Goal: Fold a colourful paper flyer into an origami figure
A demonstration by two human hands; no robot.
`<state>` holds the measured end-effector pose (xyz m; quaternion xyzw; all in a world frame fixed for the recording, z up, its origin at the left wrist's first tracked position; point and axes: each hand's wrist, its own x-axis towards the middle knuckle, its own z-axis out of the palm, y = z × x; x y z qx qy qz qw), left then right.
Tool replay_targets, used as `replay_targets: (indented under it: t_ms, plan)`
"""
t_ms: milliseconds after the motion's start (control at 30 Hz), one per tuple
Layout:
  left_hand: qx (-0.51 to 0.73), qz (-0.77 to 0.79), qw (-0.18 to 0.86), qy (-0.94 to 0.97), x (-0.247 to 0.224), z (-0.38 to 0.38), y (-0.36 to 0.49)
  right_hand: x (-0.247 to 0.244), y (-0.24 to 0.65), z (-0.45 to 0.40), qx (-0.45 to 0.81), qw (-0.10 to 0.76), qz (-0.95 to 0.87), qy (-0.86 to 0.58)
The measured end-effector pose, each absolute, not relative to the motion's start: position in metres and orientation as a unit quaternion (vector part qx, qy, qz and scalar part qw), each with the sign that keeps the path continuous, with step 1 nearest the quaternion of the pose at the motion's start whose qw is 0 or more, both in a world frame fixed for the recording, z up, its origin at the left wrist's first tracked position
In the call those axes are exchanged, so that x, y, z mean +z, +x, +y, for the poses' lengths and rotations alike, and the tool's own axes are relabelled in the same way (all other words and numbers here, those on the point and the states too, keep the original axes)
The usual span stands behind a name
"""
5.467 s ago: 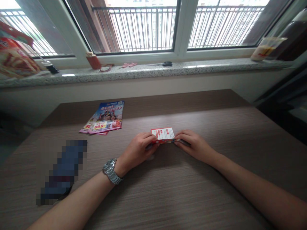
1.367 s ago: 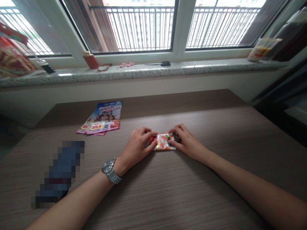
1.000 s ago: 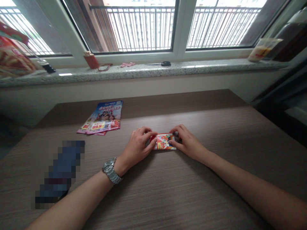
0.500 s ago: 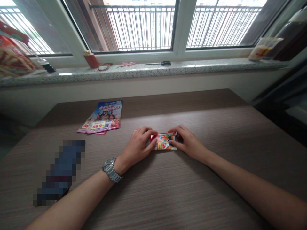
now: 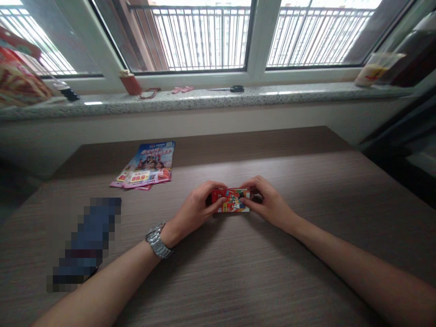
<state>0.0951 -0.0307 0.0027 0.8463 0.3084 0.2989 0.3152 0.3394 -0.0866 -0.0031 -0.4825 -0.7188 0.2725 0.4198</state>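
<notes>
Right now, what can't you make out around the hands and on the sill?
All in the head view:
Back of the printed paper: hidden by its front.
Some fingertips of the left hand and right hand: behind that paper.
Dark object: pixelated, identity unclear.
Red bag: cut by left edge.
Pink pieces: too small to identify.

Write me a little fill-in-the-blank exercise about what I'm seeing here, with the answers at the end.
1. The left hand holds one end of the folded flyer; the other end is in the ____.
2. Around the wrist of the left hand is a metal ____.
3. The stacked flyers lie nearer the ____ hand.
4. On the windowsill, the ____ lie between the pink pieces and the plastic cup.

Missing words: right hand; watch; left; scissors.
</notes>
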Motion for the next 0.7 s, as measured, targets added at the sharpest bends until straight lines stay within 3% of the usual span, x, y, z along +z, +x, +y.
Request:
replay_targets:
  t_ms: [467,700]
  plan:
    - [0.341,0.318,0.445,0.765,-0.0033,-0.0318,0.0959,-0.0106,0.3369,-0.0865,0.427,0.479,-0.603,-0.473]
    - [0.337,0.325,0.452,0.759,0.0001,-0.0344,0.0958,-0.009,0.337,-0.0846,0.43,0.47,-0.597,-0.488]
